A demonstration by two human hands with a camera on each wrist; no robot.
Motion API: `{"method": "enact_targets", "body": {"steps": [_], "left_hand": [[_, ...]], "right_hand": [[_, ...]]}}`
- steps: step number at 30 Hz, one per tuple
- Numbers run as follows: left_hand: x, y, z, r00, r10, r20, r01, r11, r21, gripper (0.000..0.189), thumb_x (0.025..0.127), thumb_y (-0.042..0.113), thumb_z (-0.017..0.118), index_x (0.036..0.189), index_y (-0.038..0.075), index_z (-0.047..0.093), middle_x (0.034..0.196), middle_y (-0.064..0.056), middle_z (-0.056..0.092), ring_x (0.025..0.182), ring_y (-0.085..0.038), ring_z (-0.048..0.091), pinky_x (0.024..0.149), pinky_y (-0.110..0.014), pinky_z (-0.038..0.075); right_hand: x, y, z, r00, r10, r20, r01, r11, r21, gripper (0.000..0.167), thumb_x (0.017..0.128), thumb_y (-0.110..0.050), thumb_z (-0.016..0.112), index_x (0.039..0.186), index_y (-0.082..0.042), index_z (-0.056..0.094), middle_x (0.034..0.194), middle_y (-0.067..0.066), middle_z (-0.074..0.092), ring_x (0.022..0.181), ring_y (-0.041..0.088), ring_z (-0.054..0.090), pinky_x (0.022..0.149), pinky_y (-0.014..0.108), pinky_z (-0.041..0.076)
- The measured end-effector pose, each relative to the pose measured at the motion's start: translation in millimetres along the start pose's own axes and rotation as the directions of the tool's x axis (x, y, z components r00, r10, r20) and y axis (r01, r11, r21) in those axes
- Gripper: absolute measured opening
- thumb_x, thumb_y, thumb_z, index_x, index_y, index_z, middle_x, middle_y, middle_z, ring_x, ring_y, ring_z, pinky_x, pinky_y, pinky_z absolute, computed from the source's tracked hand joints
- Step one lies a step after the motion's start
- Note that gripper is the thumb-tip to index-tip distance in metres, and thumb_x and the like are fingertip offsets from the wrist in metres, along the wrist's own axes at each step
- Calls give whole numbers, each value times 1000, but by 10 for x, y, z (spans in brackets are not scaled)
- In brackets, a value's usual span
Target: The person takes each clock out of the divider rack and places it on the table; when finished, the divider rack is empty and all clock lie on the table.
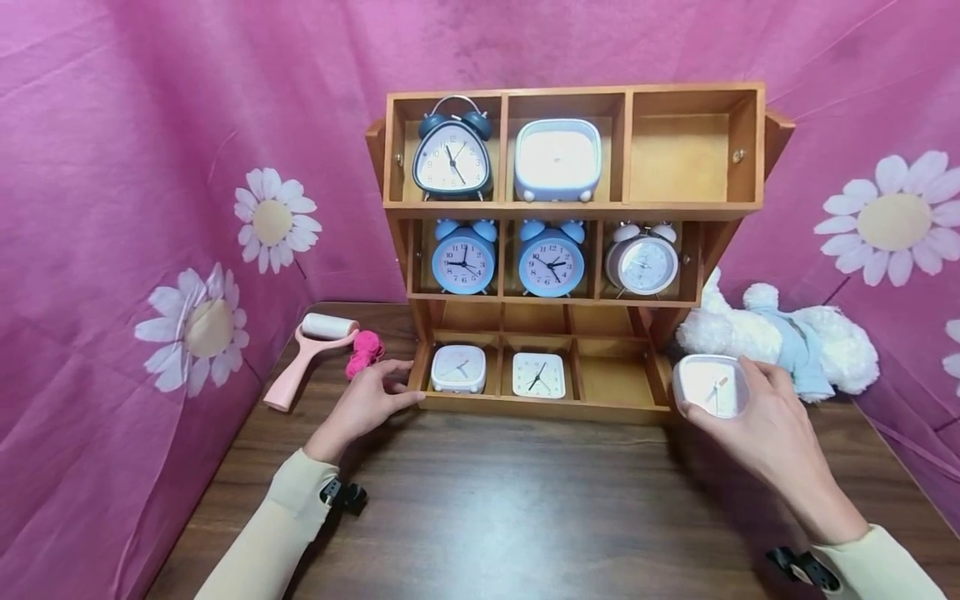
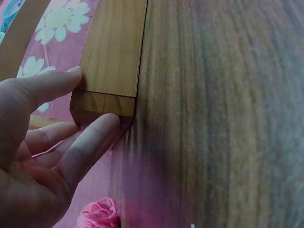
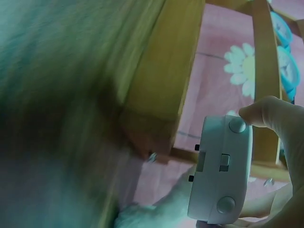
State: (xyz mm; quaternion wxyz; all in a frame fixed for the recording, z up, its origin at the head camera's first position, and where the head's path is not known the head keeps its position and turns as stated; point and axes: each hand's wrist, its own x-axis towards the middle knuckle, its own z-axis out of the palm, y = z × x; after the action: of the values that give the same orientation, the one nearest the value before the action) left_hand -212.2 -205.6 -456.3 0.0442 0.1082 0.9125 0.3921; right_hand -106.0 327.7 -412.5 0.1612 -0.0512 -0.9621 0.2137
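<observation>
My right hand (image 1: 772,417) grips a white alarm clock (image 1: 712,385) between thumb and fingers, just right of the wooden shelf (image 1: 555,407). The clock's underside (image 3: 221,168), with two round feet, shows in the right wrist view. My left hand (image 1: 367,404) touches the shelf's lower left corner with fairly straight fingers, also visible in the left wrist view (image 2: 57,137). In the bottom row stand a white rounded clock (image 1: 458,368) and a white square clock (image 1: 538,376); the right compartment (image 1: 615,383) holds nothing.
Higher rows hold a dark twin-bell clock (image 1: 452,158), a pale blue clock (image 1: 558,158), two blue bell clocks and a white bell clock (image 1: 642,262). A pink lint roller (image 1: 300,367) and pink yarn (image 1: 364,352) lie left; a white plush toy (image 1: 780,333) lies right.
</observation>
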Motion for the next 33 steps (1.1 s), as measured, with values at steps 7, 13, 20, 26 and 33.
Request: {"method": "enact_targets", "body": {"steps": [7,13,20,26,33], "left_hand": [[-2,-5,10,1000,-7,4,7,1000,-2,63,96,26,91,149,1,68,112,-16,85,102,-25,83,81,-34,61],[5,-25,12,1000,-7,6,7,1000,-4,63,96,27,91,149,2,68,109,-15,86,100,-23,83,80,-33,61],[14,-32,10,1000,10,4,-10,1000,-7,62,97,27,90,149,1,67,108,-15,86,100,-24,83,78,-33,61],[8,-15,6,1000,8,10,-8,1000,-23,62,96,26,90,149,1,67,110,-16,85,100,-25,83,76,-30,61],[8,-10,-2,1000,3,16,-2,1000,-25,63,96,27,91,149,3,67,110,-15,85,101,-24,83,78,-32,61]], "right_hand": [[-79,267,42,998,53,21,-53,999,-5,102,86,-45,90,160,10,44,149,47,43,118,67,52,88,81,45],[-119,478,119,999,35,7,-35,999,2,96,84,-38,90,149,18,47,141,49,47,122,61,48,89,77,43],[-123,647,189,998,52,38,-52,999,3,96,84,-38,90,147,20,48,141,48,48,121,59,48,87,76,44],[-112,704,223,993,90,75,-90,996,-2,99,85,-40,90,149,22,45,142,51,44,122,62,47,88,77,45],[-88,713,227,993,83,85,-82,997,-8,94,85,-39,90,146,19,48,134,50,46,115,61,50,84,76,46]]}}
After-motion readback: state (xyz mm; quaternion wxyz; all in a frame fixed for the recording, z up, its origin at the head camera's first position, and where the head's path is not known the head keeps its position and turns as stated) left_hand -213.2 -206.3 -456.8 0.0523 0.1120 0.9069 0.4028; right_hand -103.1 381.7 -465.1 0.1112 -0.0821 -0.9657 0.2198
